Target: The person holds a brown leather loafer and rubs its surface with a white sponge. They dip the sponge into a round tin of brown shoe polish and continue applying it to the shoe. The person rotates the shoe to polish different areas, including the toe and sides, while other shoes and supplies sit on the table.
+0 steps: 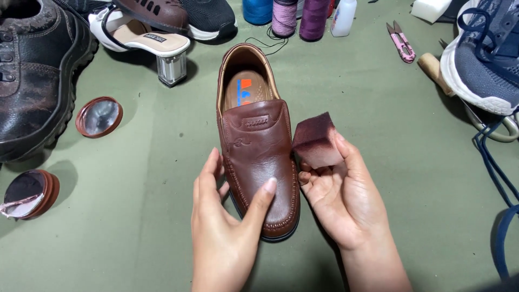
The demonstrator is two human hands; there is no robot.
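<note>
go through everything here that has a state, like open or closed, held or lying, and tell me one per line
Brown loafer: upright on the green cloth, steadied at the toe by the left hand.
Sponge: stained dark red, held in the right hand.
Polish tin: open, foil seal peeled back.
Tin lid: off, lying inside-up.
Pink snips: lying on the cloth, blades closed.
White bottle: standing, cap on.
Thread spools: standing upright.

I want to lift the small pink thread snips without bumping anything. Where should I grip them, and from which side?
Probably best to pinch the pink snips across the wide pink handle end, coming from the bare cloth below-left; their points aim up toward the table edge, and the wooden handle lies to their right.
</note>
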